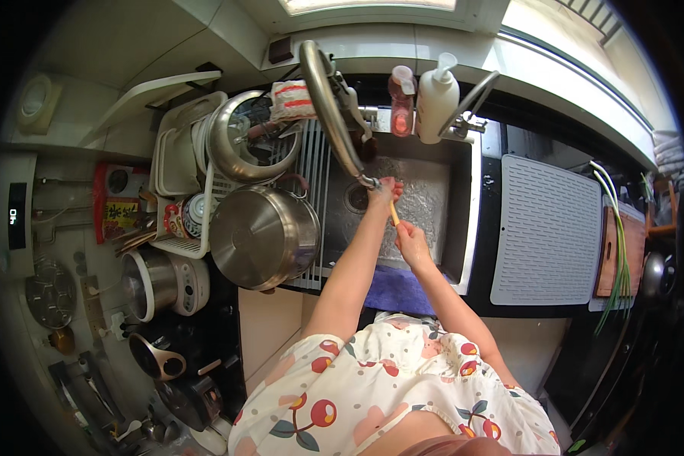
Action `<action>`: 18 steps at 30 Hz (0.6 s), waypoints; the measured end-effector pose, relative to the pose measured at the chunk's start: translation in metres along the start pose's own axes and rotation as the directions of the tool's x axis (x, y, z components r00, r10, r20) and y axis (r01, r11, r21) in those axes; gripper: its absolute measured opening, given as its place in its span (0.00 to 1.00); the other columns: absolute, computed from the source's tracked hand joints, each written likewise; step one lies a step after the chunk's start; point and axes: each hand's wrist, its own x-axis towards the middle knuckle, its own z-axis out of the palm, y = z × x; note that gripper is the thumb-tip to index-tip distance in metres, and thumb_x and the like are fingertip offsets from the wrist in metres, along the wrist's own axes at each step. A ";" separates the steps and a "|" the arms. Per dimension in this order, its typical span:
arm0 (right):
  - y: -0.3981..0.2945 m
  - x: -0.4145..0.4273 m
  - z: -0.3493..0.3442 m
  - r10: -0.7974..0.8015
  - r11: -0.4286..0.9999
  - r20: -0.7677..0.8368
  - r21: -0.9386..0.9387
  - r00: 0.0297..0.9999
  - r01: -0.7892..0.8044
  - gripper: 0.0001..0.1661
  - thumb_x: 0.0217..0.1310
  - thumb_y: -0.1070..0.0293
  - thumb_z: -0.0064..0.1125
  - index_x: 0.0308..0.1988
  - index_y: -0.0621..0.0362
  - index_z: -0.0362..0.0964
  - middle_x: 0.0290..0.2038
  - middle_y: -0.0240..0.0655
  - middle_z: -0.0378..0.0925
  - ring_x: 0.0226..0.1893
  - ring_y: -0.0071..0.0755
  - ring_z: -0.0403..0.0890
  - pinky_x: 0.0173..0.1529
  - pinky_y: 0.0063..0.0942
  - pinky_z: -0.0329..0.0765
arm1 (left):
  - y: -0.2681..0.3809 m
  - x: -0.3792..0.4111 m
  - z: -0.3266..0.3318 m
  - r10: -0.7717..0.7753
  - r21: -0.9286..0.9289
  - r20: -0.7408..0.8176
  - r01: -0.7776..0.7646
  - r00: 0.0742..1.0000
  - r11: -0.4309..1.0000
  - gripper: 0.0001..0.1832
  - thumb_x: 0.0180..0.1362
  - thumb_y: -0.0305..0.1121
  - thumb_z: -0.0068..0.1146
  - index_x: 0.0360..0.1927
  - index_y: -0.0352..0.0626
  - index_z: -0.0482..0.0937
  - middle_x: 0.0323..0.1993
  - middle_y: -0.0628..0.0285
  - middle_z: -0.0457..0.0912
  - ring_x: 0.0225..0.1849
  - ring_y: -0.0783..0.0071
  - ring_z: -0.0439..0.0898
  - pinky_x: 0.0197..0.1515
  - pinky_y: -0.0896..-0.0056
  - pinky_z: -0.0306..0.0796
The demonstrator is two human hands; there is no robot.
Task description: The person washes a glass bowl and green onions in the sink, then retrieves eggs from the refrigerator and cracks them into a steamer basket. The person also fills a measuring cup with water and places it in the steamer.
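Both my hands are over the stainless steel sink [447, 171], under the arched metal faucet [333, 122]. My left hand [383, 191] is right below the faucet's spout, its fingers partly bent; whether it holds anything is hard to see. My right hand [413, 242], nearer to me, grips a slim yellow handle [394, 213] whose far end reaches to my left wrist. What the handle belongs to is hidden. Water ripples on the sink floor.
Left of the sink stand an upturned steel pot [256, 239] and a dish rack [205, 239] with dishes. A pink bottle [402, 102] and white pump bottle [436, 105] stand behind it. Rightward lie a grey drying mat [550, 233], a wooden cutting board [632, 251] and green onions [618, 245].
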 end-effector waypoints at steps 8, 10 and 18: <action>0.016 0.022 -0.020 -0.275 0.918 -0.211 -0.348 0.938 0.191 0.16 0.58 0.65 0.47 0.40 0.65 0.73 0.17 0.38 0.72 0.19 0.29 0.73 0.25 0.28 0.67 | -0.004 -0.024 0.056 0.341 0.167 -0.224 -0.309 0.913 0.936 0.16 0.63 0.43 0.40 0.36 0.37 0.68 0.25 0.57 0.76 0.14 0.76 0.68 0.16 0.78 0.63; -0.005 0.010 -0.021 -0.290 0.887 -0.197 -0.423 0.937 0.185 0.15 0.55 0.66 0.49 0.40 0.64 0.74 0.21 0.46 0.75 0.23 0.39 0.78 0.29 0.34 0.70 | -0.010 -0.022 0.045 0.277 0.229 -0.161 -0.237 0.947 0.944 0.18 0.62 0.45 0.41 0.36 0.37 0.68 0.24 0.58 0.76 0.14 0.77 0.67 0.16 0.78 0.63; -0.030 0.000 -0.018 -0.438 0.665 -0.116 -0.708 0.891 0.235 0.15 0.51 0.71 0.50 0.41 0.59 0.73 0.22 0.51 0.74 0.26 0.55 0.76 0.31 0.46 0.71 | 0.010 -0.007 0.037 0.141 0.058 -0.222 -0.131 0.965 0.990 0.23 0.62 0.51 0.36 0.41 0.38 0.66 0.25 0.63 0.69 0.21 0.77 0.69 0.24 0.79 0.65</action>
